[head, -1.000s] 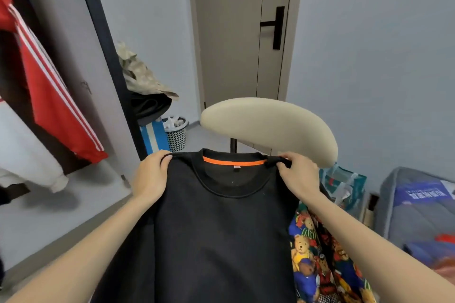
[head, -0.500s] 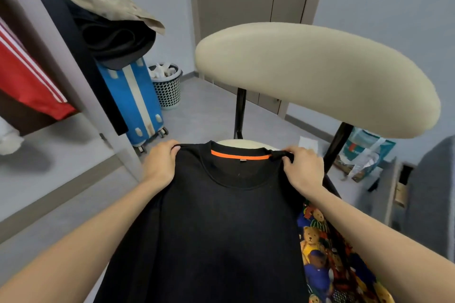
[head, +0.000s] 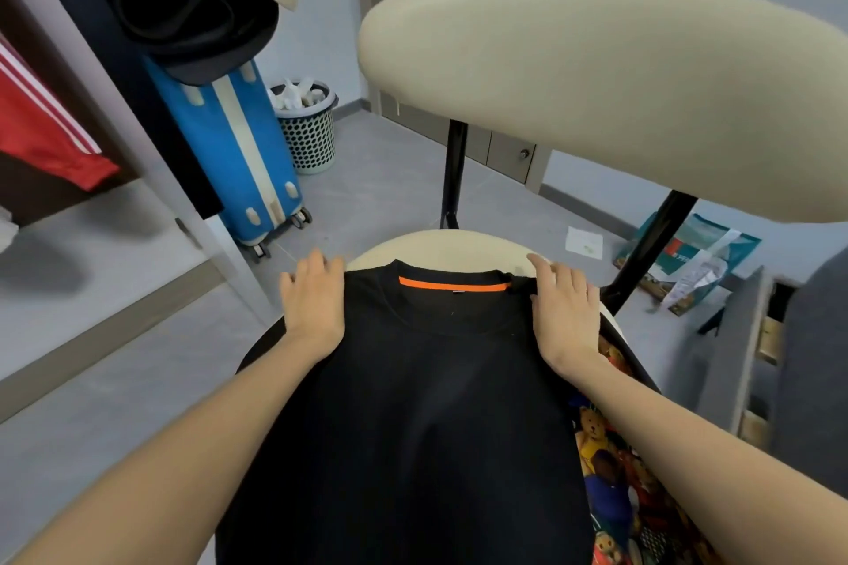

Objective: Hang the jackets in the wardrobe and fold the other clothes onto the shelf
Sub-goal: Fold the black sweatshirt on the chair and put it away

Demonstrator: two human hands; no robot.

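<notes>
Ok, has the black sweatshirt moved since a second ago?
Yes, downward. The black sweatshirt was held up with its collar at the chair backrest; now it lies on the seat, left hand and right hand flat on its shoulders.

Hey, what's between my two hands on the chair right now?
In the head view, the collar of the black top, with its orange strip, lies between the left hand and the right hand, spread on the chair seat.
</notes>
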